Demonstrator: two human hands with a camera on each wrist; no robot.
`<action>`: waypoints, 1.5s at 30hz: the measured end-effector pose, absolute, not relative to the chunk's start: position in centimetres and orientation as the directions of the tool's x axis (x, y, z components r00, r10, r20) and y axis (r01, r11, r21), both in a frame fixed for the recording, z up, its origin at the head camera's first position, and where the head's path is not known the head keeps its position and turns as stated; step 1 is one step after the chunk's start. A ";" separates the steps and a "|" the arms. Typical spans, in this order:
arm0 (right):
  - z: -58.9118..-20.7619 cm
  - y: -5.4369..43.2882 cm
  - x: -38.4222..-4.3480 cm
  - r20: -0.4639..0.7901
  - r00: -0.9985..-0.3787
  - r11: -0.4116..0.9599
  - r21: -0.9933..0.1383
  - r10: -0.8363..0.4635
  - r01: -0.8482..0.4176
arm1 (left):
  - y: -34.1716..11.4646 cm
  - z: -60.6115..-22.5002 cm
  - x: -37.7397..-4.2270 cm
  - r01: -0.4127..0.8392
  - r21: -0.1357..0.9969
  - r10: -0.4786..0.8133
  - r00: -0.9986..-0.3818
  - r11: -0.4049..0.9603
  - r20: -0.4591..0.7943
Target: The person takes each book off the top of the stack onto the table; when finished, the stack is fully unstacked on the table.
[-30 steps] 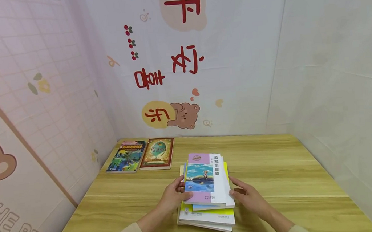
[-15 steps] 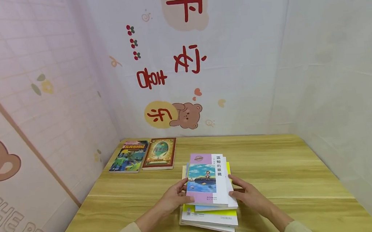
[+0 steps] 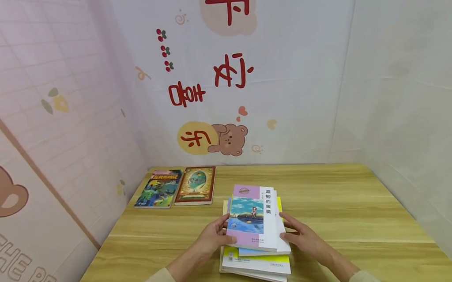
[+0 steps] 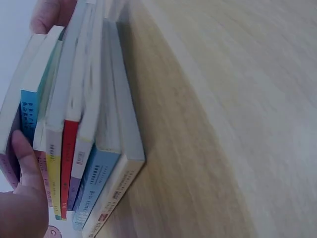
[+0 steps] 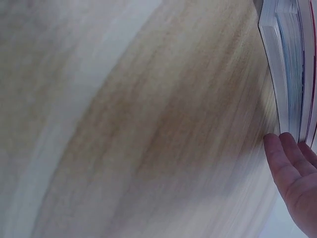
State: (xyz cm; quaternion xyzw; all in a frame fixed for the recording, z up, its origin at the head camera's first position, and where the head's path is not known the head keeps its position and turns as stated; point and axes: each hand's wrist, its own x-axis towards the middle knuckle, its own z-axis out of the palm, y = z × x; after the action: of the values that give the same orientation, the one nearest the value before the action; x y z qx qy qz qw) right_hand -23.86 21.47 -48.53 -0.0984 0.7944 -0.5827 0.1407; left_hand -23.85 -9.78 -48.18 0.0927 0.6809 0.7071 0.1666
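Observation:
A stack of several books (image 3: 255,265) lies on the wooden table, its edges uneven. On top is a book (image 3: 248,216) with a blue sea picture, a lilac border and a white strip. The left hand (image 3: 210,242) holds this top book at its lower left, thumb on the cover. In the left wrist view, one finger (image 4: 25,153) reaches under its lilac spine. Coloured spines (image 4: 69,168) show below. The right hand (image 3: 306,243) rests against the stack's right side. In the right wrist view its fairly straight fingers (image 5: 285,158) touch the page edges.
Two more books lie side by side at the table's back left: a colourful one (image 3: 160,189) and a red-bordered one (image 3: 195,186). White printed sheets hang as walls (image 3: 295,64) behind and beside the wooden table (image 3: 334,203).
The head view has shifted a little, so everything sits slightly further right in it. Both hands keep their places on the stack, and the books stay put on the table.

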 end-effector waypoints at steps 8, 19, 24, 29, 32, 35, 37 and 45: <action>-48.6 21.4 -23.8 -0.114 -0.940 0.291 -0.957 -0.321 0.017 | -9.6 -48.2 -24.0 -0.199 0.975 0.292 -0.943 -0.102 -0.162; -48.5 21.7 -23.9 -0.108 -0.942 0.277 -0.961 -0.316 0.017 | -9.8 -48.1 -24.4 -0.214 0.966 0.351 -0.924 -0.144 -0.153; -48.7 21.7 -23.8 -0.112 -0.940 0.266 -0.964 -0.323 0.024 | -10.1 -48.2 -24.5 -0.204 0.957 0.368 -0.922 -0.204 -0.118; -48.8 21.6 -23.8 -0.122 -0.936 0.259 -0.965 -0.331 0.034 | -10.4 -48.4 -24.5 -0.180 0.951 0.362 -0.929 -0.252 -0.080; -48.9 21.6 -23.9 -0.126 -0.935 0.260 -0.965 -0.332 0.038 | -10.7 -48.4 -24.6 -0.163 0.943 0.356 -0.933 -0.289 -0.052; -48.9 21.6 -23.9 -0.127 -0.935 0.259 -0.965 -0.331 0.040 | -11.3 -48.2 -24.7 -0.146 0.935 0.336 -0.941 -0.323 -0.031; -48.9 21.5 -23.9 -0.125 -0.934 0.251 -0.967 -0.335 0.040 | -11.8 -48.0 -24.8 -0.138 0.930 0.317 -0.948 -0.341 -0.024; -48.8 21.4 -23.8 -0.128 -0.931 0.232 -0.972 -0.343 0.048 | -14.3 -46.7 -24.9 -0.099 0.925 0.262 -0.965 -0.368 0.001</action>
State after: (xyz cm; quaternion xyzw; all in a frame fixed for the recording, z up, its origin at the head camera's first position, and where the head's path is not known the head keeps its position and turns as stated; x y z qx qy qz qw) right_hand -23.79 21.40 -48.76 -0.0962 0.7683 -0.6124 0.1596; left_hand -24.90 -14.28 -46.74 0.0741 0.5515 0.8236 0.1095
